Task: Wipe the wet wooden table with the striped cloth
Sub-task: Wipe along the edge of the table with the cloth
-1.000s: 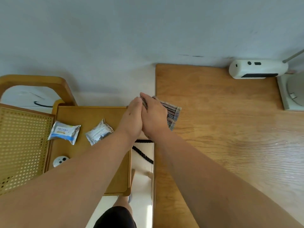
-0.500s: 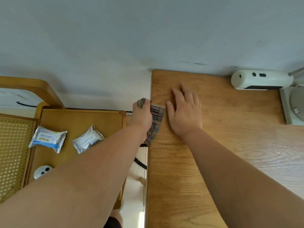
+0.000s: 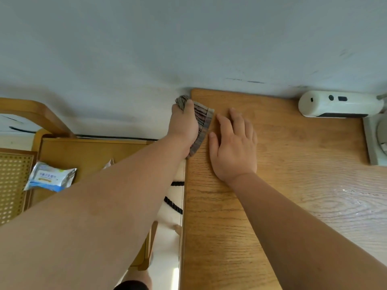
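— Where's the cloth?
— I see the striped cloth [image 3: 202, 124] bunched at the wooden table's [image 3: 293, 185] far left corner, my left hand [image 3: 184, 122] closed around it.
— And the right?
— Right hand [image 3: 234, 147] flat on the table just beside it, fingers spread, holding nothing.

Soft, even daylight fills the scene, with a pale glare sheen across the wooden table [image 3: 345, 197] at the right, where the grain washes out. Shadows are faint and diffuse along the wall [image 3: 188, 49] above the table's far edge. Wide-angle distortion bows the frame edges and swells the forearms in the foreground; fine detail is slightly soft throughout.
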